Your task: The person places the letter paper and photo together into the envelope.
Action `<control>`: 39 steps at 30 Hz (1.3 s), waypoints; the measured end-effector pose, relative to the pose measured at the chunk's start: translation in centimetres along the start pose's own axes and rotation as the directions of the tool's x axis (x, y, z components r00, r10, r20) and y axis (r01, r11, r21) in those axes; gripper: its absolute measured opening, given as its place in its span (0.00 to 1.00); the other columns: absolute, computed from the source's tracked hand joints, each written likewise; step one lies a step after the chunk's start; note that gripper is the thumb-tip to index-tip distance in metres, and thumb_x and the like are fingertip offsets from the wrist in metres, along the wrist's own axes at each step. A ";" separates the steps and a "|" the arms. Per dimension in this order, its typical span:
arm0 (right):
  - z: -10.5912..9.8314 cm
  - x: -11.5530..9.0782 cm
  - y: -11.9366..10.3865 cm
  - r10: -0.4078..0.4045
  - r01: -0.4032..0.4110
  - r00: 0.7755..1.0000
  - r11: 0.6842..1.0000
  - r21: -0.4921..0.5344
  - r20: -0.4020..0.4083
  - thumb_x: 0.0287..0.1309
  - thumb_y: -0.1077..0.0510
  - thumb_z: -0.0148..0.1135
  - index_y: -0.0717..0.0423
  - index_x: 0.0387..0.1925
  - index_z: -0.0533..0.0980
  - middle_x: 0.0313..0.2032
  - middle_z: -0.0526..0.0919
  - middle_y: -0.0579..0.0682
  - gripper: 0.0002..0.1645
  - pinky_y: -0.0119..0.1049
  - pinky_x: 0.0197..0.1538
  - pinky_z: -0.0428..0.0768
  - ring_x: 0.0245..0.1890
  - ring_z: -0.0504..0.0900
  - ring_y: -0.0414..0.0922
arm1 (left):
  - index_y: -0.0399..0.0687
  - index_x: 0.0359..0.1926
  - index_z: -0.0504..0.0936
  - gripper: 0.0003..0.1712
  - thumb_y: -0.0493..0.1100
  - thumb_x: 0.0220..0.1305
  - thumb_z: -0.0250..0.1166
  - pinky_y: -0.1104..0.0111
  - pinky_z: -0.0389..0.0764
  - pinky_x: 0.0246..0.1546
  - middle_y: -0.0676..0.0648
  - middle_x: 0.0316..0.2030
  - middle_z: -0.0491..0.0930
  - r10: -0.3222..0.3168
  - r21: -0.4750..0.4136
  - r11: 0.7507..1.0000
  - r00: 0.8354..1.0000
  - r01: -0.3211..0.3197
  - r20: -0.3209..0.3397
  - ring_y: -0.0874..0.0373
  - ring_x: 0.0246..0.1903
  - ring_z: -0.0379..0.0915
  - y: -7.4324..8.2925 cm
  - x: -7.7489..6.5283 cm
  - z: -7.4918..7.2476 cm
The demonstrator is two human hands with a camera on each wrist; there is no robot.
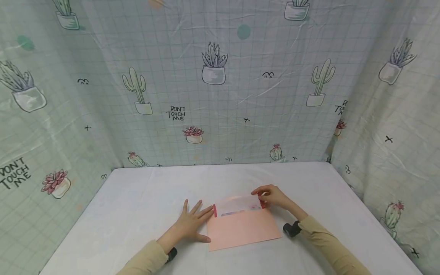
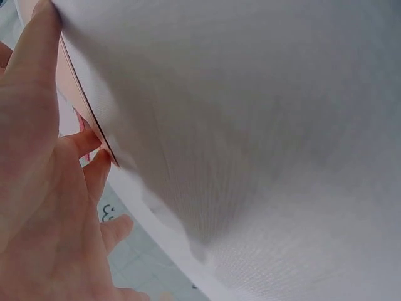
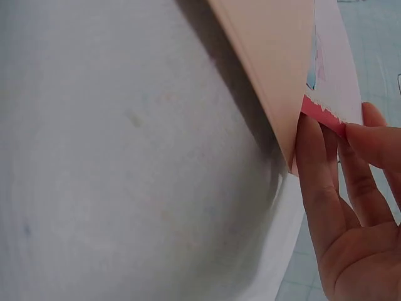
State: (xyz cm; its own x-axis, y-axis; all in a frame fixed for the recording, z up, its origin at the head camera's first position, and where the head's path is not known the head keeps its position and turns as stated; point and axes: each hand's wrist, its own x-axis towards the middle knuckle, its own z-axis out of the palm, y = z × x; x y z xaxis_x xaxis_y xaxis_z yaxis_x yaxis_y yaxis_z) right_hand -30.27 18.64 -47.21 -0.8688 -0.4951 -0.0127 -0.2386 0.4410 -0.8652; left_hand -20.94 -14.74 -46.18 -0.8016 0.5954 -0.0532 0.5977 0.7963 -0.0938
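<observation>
A peach paper envelope [image 1: 244,229] lies on the table before me. A white sheet [image 1: 240,202] with a red strip along each side and some printed colour stands partly inside its far side, the lower part hidden by the envelope's front. My left hand [image 1: 189,223] is spread at the left edge, fingertips by the left red strip [image 1: 215,211] and thumb near the lower left corner. At the far right corner my right hand [image 1: 273,195] pinches the sheet by its other red strip [image 3: 324,116], between thumb and fingers. That strip has a jagged white border.
A white cloth covers the table [image 1: 144,198]. Behind and at both sides hangs a pale green curtain [image 1: 240,95] printed with cacti. Black wrist devices show under both forearms, one [image 1: 292,229] at the right.
</observation>
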 end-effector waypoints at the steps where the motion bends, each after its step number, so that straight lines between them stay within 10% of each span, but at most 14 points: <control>1: 0.0 0.0 0.0 0.001 -0.001 1.000 1.000 0.002 0.012 0.56 0.68 0.52 0.62 0.45 0.76 0.33 0.75 0.60 0.15 0.35 0.25 0.80 0.22 0.76 0.44 | 0.54 0.65 0.59 0.51 0.75 0.42 0.55 0.34 0.47 0.56 0.53 0.65 0.58 0.001 -0.004 1.000 1.000 -0.001 0.001 0.42 0.66 0.49 0.0 0.0 -0.1; 39: -0.7 0.8 0.0 -0.058 0.081 0.955 0.994 -0.067 0.291 0.47 0.75 0.46 0.67 0.39 0.76 0.23 0.72 0.56 0.18 0.30 0.24 0.73 0.19 0.69 0.40 | 0.56 0.66 0.56 0.53 0.75 0.42 0.55 0.34 0.43 0.57 0.54 0.67 0.55 -0.014 -0.024 1.000 0.999 0.015 0.040 0.44 0.67 0.46 -0.2 0.4 0.5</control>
State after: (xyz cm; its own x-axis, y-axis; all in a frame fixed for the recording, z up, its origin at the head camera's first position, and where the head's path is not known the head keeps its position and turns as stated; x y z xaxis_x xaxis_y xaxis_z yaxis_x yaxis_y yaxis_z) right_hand -31.26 18.78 -46.88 -0.6895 -0.7162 -0.1078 -0.3364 0.4485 -0.8280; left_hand -21.37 -14.71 -46.64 -0.8100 0.5793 -0.0912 0.5855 0.8076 -0.0703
